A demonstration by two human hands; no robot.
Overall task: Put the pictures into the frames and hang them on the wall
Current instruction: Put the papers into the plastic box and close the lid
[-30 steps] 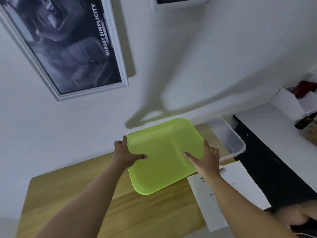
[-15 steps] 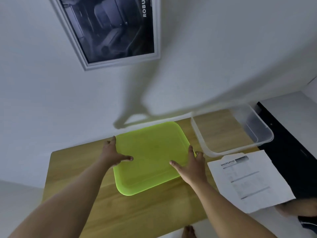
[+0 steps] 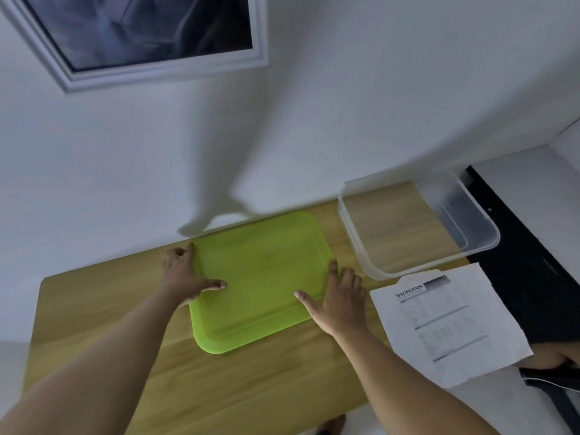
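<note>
A lime-green plastic lid (image 3: pixel 260 277) lies flat on the wooden table (image 3: pixel 103 306), close to the wall. My left hand (image 3: pixel 185 277) grips its left edge, thumb on top. My right hand (image 3: pixel 339 296) holds its right edge, thumb resting on the surface. A white-framed dark picture (image 3: pixel 150 36) hangs on the wall above, at the upper left. A printed sheet headed "SPECIFICATION" (image 3: pixel 448 321) lies on the table to the right of my right hand.
A clear plastic box (image 3: pixel 477 243) with nothing in it stands at the table's back right, next to the lid. Beyond it is a black surface (image 3: pixel 527 265) and a white counter. A knee and a foot show at the bottom right.
Both hands brought the green lid down from the air onto the table top. My view tilted down, so the framed picture moved up and right in the frame.
</note>
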